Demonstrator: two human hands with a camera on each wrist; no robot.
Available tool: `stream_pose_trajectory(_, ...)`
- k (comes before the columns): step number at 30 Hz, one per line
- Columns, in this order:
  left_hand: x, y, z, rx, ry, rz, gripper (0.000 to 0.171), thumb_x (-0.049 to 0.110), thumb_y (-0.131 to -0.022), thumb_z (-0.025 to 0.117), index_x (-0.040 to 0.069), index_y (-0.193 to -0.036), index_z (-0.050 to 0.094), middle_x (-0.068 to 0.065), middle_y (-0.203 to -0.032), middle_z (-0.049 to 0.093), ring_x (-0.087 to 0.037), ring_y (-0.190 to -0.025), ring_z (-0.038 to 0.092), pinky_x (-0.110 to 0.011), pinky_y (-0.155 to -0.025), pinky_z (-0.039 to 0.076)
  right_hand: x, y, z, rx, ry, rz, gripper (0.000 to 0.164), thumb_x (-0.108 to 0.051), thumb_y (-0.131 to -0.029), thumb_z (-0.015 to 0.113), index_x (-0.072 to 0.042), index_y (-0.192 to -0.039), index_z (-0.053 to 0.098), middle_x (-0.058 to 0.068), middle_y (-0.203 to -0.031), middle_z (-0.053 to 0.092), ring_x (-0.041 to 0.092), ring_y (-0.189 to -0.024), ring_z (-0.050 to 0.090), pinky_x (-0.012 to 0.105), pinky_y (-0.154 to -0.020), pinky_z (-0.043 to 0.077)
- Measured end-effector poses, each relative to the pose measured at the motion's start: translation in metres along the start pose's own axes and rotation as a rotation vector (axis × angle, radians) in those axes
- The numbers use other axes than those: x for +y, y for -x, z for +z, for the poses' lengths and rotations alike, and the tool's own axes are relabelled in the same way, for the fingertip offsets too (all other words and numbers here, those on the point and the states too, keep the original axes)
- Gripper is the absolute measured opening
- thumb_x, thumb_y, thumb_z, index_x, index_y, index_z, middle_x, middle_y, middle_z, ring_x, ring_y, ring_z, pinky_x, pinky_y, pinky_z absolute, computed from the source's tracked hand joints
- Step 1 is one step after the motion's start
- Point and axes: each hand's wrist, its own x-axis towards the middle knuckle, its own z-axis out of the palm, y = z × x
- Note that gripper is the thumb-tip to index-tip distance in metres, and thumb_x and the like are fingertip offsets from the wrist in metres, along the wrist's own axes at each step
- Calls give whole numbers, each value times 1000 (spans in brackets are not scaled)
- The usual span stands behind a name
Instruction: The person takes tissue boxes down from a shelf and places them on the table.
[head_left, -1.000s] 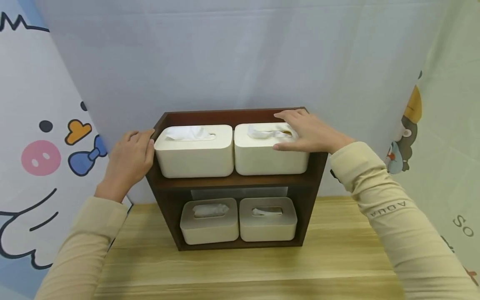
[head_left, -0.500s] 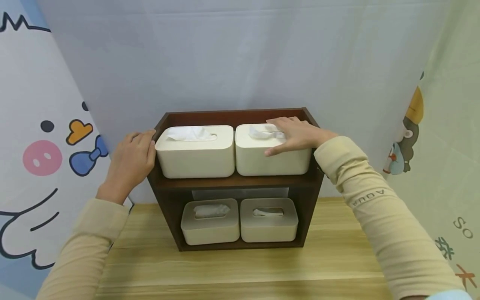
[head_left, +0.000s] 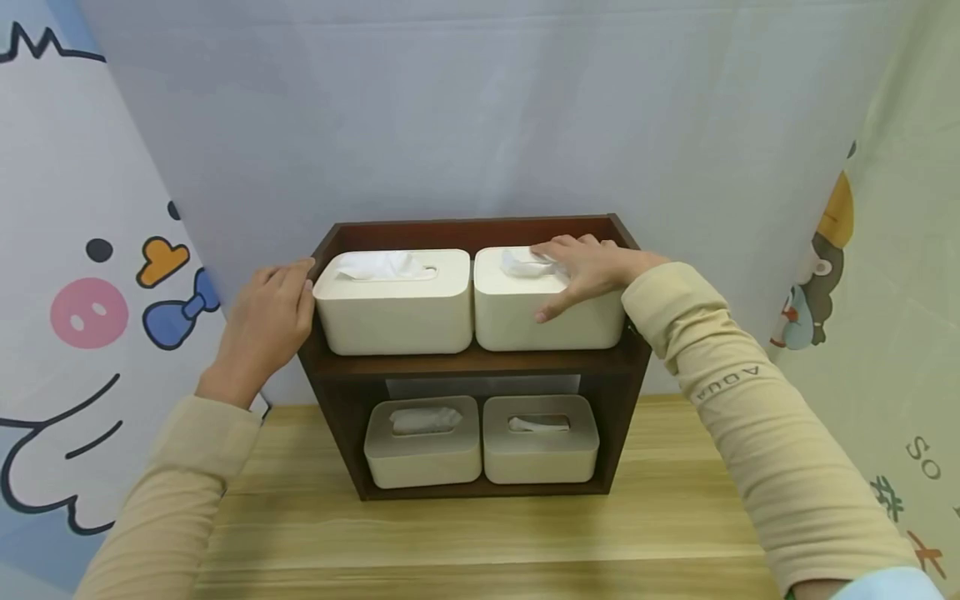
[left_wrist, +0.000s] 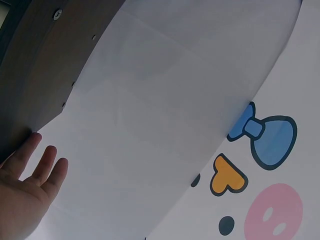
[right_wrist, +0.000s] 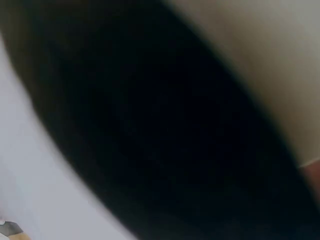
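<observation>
Two cream tissue boxes stand side by side on the upper level of a dark brown wooden shelf [head_left: 480, 367]. My right hand [head_left: 592, 271] spans the upper right tissue box [head_left: 517, 325], fingers over its top toward the back and thumb on its front face. White tissue pokes from its slot by the fingertips. The left hand [head_left: 273, 317] rests against the shelf's upper left side edge, beside the upper left tissue box [head_left: 397, 325]. In the left wrist view, that hand's fingers [left_wrist: 47, 162] reach up at the dark side panel [left_wrist: 40, 65]. The right wrist view is mostly a blurred dark panel [right_wrist: 165, 125].
Two more tissue boxes, one left [head_left: 422, 462] and one right [head_left: 540, 462], sit on the lower level. The shelf stands on a wood-grain table [head_left: 480, 542] against a pale cloth backdrop [head_left: 465, 108]. Printed cartoon cloths [head_left: 112, 350] hang at the sides.
My right hand has come left and down onto the upper right tissue box, its thumb lowering onto the front face. The left hand stays at the shelf's edge.
</observation>
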Motion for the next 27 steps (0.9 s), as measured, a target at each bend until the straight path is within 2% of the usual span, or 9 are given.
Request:
stream_pose_trajectory(9, 2, 0, -2, -24, 22, -13, 38, 14, -97, 35, -5, -127, 50, -21, -126, 54, -42, -111, 47, -51, -95, 41, -1, 2, -2, 9, -36, 0, 101, -62, -67, 67, -19, -146, 22, 10, -148, 22, 35, -126, 26, 56, -99, 27)
stream_pose_trajectory(24, 1, 0, -1, 8, 34, -5, 37, 13, -96, 36, -6, -124, 51, -22, -124, 56, -42, -110, 48, -50, -98, 38, -4, 2, -4, 89, 15, -14, 99, -64, -62, 69, -19, -142, 32, 5, -143, 35, 32, -111, 37, 47, -90, 35)
stream_pose_trajectory(27, 1, 0, -1, 5, 37, -8, 37, 13, -96, 36, -6, -124, 51, -22, -124, 55, -42, -110, 48, -50, -99, 37, -4, 3, -8, 97, 33, -21, 99, -65, -62, 69, -19, -142, 32, 5, -144, 35, 33, -113, 37, 48, -91, 34)
